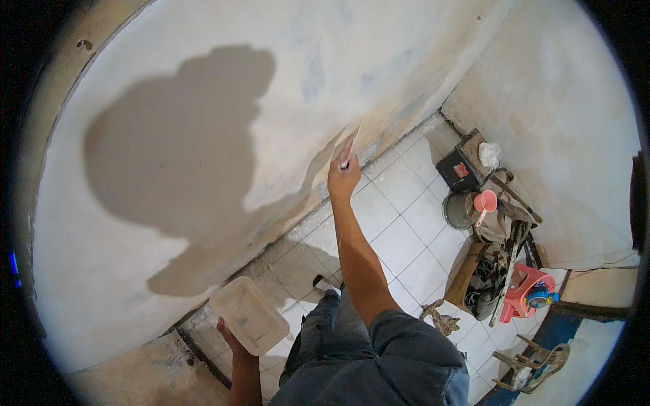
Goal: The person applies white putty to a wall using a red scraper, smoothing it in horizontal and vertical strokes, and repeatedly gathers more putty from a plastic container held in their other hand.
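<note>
My right hand (344, 174) is closed on a putty knife (348, 147), its blade at the patchy whitewashed wall (305, 101), low down above the floor edge. Blurring on the tool hides whether the whole blade touches. My left hand (227, 333) grips the near edge of a shallow off-white plastic tray (247, 311), held at the lower left; its fingers are partly hidden behind it. My shadow falls large on the wall.
Along the right wall on the tiled floor (403, 216) stand a dark box (453, 169), a bucket (457, 213) with a pink dipper (485, 201), cloths, a cardboard box of tools (467, 277), a pink stool (518, 291) and a wooden object (542, 365).
</note>
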The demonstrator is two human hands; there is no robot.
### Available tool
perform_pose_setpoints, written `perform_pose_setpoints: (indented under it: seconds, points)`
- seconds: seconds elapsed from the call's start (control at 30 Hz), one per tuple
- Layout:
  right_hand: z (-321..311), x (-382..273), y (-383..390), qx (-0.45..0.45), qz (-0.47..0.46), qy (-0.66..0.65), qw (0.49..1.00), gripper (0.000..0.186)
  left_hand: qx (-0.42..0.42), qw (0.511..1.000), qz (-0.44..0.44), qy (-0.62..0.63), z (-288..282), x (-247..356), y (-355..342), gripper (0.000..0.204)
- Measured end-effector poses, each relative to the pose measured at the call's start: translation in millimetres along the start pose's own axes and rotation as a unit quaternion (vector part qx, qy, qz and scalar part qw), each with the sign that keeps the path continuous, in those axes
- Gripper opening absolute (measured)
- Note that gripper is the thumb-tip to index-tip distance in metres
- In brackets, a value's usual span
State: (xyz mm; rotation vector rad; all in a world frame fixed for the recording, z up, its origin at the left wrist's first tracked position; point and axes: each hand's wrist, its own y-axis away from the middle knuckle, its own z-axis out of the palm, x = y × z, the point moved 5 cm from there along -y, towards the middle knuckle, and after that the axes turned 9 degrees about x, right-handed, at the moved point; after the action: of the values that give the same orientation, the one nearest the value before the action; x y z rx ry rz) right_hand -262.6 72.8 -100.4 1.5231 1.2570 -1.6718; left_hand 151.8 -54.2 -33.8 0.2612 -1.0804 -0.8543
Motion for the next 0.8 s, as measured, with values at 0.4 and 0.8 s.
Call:
perform_pose_setpoints:
  seconds: [0.4, 0.8]
  points:
    - [-19, -40, 116, -0.178, -0.028, 0.016, 0.983, 0.018, 0.029, 0.998, 0.058, -0.016, -8, 5, 5, 0.051]
    - [6, -155, 116, -0.259, -0.403, -0.081, 0.874, 0.017, 0.048, 0.998, -0.031, 0.016, -17, -4, 12, 0.071]
